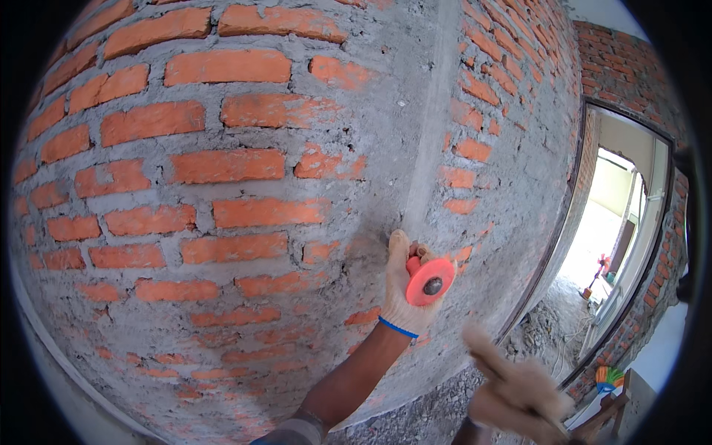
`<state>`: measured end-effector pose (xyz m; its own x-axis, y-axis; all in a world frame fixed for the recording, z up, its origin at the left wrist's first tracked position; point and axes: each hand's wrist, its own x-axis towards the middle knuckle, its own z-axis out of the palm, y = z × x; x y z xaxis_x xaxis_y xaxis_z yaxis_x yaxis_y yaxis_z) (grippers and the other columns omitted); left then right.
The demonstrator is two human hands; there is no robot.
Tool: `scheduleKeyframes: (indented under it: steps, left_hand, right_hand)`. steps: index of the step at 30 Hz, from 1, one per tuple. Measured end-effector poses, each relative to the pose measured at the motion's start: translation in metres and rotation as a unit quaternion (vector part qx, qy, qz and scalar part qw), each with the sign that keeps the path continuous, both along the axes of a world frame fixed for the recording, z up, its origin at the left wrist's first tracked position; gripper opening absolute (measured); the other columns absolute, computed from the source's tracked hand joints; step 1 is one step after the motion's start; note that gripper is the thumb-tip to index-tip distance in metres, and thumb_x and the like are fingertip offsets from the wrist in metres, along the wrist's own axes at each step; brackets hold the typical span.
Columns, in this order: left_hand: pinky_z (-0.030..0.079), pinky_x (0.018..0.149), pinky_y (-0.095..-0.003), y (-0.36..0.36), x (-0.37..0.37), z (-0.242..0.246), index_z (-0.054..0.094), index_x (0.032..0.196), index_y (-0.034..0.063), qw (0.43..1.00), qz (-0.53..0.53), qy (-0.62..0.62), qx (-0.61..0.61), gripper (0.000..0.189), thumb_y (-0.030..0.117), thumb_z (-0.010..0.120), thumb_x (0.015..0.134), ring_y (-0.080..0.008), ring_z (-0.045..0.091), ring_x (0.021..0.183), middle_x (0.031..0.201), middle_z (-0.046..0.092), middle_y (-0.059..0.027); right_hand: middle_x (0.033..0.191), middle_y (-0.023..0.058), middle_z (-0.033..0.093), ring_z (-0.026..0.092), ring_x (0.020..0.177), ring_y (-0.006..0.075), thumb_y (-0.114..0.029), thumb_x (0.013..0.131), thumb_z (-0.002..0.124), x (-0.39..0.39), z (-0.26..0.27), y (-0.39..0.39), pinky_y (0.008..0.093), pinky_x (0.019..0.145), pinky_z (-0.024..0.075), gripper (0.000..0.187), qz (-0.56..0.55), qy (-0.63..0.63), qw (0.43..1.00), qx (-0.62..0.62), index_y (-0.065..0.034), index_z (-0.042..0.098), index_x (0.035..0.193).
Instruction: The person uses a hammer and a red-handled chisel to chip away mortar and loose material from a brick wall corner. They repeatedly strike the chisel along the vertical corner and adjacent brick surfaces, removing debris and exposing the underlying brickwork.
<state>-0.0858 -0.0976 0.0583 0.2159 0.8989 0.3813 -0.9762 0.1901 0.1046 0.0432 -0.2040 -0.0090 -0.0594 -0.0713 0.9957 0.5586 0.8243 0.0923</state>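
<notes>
My left hand (pixel 398 286), in a pale knit glove with a blue cuff edge, grips a chisel (pixel 417 286) against the brick wall (pixel 239 167). A round red guard on the chisel faces me, with the dark metal striking end at its centre. My fingers and the wall side of the hand mostly hide the chisel's tip. Lower right, away from the wall, my gloved right hand (pixel 514 389) is blurred by motion. It appears closed around the handle (pixel 485 350) of a tool whose head I cannot make out. A smooth grey vertical mortar strip (pixel 431 128) rises above my left hand.
Rubble (pixel 411 411) covers the floor along the wall's foot. To the right, a dark-framed doorway (pixel 583 133) opens onto a bright space with a red object (pixel 602 262). A multicoloured broom head (pixel 609 378) and wooden boards (pixel 617 409) stand at lower right.
</notes>
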Motion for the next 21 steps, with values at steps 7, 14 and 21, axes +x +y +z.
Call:
scheduleKeyframes:
  steps: [7, 14, 21]
  left_hand:
    - [0.054, 0.092, -0.0463, 0.011, 0.001, -0.004, 0.057, 0.085, 0.0164, 0.999, 0.032, -0.019, -0.013, 0.042, 0.056, 0.064, 0.099, -0.0141, 0.059, 0.065, 0.071, 0.058, 0.0031]
    - [0.057, 0.076, -0.0402, 0.011, -0.001, -0.004, 0.058, 0.082, 0.0181, 1.0, 0.024, -0.01, 0.015, 0.045, 0.06, 0.066, 0.096, -0.0139, 0.062, 0.068, 0.072, 0.06, 0.0032]
    - [0.056, 0.082, -0.0391, 0.012, -0.01, -0.005, 0.059, 0.079, 0.0176, 0.999, 0.034, 0.011, 0.018, 0.048, 0.063, 0.065, 0.095, -0.0135, 0.061, 0.067, 0.069, 0.059, 0.0052]
  right_hand:
    - [0.074, 0.0057, 0.061, 0.06, 0.062, 0.0175, -0.034, 0.103, 0.06, 0.004, -0.028, -0.015, 0.0363, 0.058, 0.051, 0.04, 0.108, 0.208, 0.917, -0.322, -0.0002, 0.061, 0.083]
    - [0.076, 0.0115, 0.065, 0.061, 0.065, 0.0236, -0.035, 0.104, 0.058, 0.006, 0.012, -0.007, 0.0478, 0.055, 0.0515, 0.048, 0.334, 0.141, 0.931, -0.035, 0.0012, 0.058, 0.072]
    - [0.061, 0.0023, 0.055, 0.054, 0.049, 0.0104, -0.017, 0.1, 0.061, -0.015, -0.046, -0.001, 0.032, 0.046, 0.046, 0.019, 0.048, 0.235, 0.858, -0.455, -0.0015, 0.063, 0.089]
